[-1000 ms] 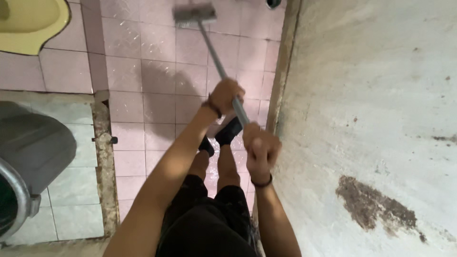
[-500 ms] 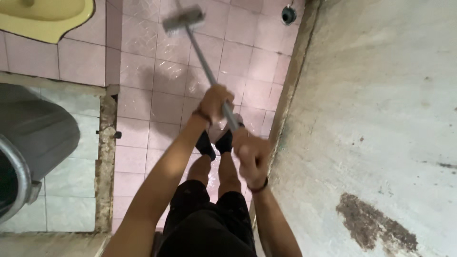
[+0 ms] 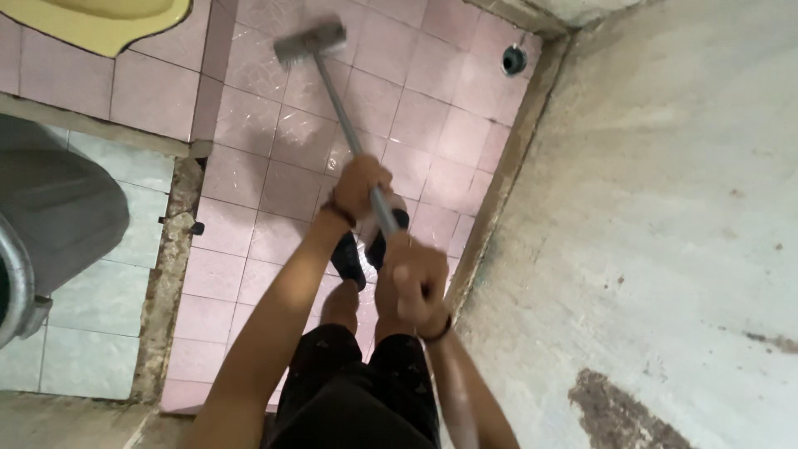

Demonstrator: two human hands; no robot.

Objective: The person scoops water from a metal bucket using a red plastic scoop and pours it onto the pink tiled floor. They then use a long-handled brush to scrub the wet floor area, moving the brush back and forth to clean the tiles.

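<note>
Closest to the camera are the person's black shorts [image 3: 357, 391] and two bare legs, right under the hands. The right hand [image 3: 420, 283] is the nearer one. It is shut in a fist around the near end of a long grey handle [image 3: 349, 133]. A dark band sits on that wrist. Just past it, the left hand [image 3: 359, 187] is also wrapped tight around the same handle, a little further along. That wrist has a dark band too.

Below the two hands, the feet stand in black shoes [image 3: 349, 259] on the floor. The floor [image 3: 274, 191] is made of pink tiles, and it looks wet and shiny, though the picture is a bit blurry, so I am not sure.

From the left hand the handle runs away, up and a little to the left, to the brush head [image 3: 309, 41]. The brush head rests on the pink tiles, far from both hands.

To the right of the hands stands a rough grey wall [image 3: 657, 224] with dark spots on it. To the left of the hands is a low step with pale tiles [image 3: 91, 291], and a big grey bucket [image 3: 50, 216] sits there. Far beyond the hands, in the corner by the wall, is a small round drain hole [image 3: 514, 60]. Far off to the left of the brush head is the edge of a yellow floor toilet [image 3: 116, 21].
</note>
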